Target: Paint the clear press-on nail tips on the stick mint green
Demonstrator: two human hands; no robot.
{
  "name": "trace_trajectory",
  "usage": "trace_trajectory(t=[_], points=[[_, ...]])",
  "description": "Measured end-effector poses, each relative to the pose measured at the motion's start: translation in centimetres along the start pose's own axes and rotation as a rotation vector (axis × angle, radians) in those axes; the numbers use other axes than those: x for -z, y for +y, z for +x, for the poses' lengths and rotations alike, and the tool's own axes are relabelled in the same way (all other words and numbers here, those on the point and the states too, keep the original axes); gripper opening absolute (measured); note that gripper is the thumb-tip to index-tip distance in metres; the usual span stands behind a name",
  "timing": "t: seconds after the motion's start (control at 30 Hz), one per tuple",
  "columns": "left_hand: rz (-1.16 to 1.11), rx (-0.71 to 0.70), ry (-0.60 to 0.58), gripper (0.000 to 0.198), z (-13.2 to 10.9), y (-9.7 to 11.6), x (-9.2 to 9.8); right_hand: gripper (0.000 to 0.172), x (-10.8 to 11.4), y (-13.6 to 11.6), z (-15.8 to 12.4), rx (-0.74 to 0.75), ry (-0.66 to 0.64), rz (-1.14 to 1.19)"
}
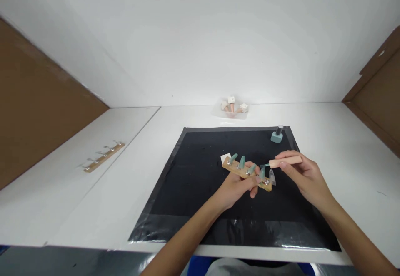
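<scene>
My left hand [239, 188] grips a wooden strip [233, 168] that carries nail tips on small metal clips. Several of the tips are green, such as the green nail tip [241, 162]; the clear nail tip [272, 177] sits at the strip's right end. Between the fingers of my right hand [304, 171] is a brush with a pale pink handle [285, 161]. Its green-coated bristles are at the upper part of the green tip beside the clear one; whether they touch it, I cannot tell.
A green polish bottle [276, 136] stands on the black mat [200, 151]. Behind the mat, a clear tray [239, 116] holds white blocks with pink handles. Another wooden strip [104, 157] with clips lies on the left. Brown panels flank the white table [125, 201].
</scene>
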State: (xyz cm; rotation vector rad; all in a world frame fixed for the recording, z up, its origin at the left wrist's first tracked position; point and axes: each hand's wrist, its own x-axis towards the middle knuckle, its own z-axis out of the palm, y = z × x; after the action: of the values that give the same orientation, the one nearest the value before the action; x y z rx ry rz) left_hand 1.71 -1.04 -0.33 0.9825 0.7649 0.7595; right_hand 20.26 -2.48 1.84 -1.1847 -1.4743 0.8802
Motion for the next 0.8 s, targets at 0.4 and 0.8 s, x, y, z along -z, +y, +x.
trace_trajectory(t=[0.4,0.8], points=[[-0.039,0.023,-0.094,0.040,-0.2,0.2,0.0,0.015,0.2,-1.0,-0.1,0.324,-0.076,-0.047],[-0.049,0.033,-0.099,0.039,-0.2,0.2,0.1,0.017,0.1,-1.2,-0.2,0.264,-0.099,-0.047]])
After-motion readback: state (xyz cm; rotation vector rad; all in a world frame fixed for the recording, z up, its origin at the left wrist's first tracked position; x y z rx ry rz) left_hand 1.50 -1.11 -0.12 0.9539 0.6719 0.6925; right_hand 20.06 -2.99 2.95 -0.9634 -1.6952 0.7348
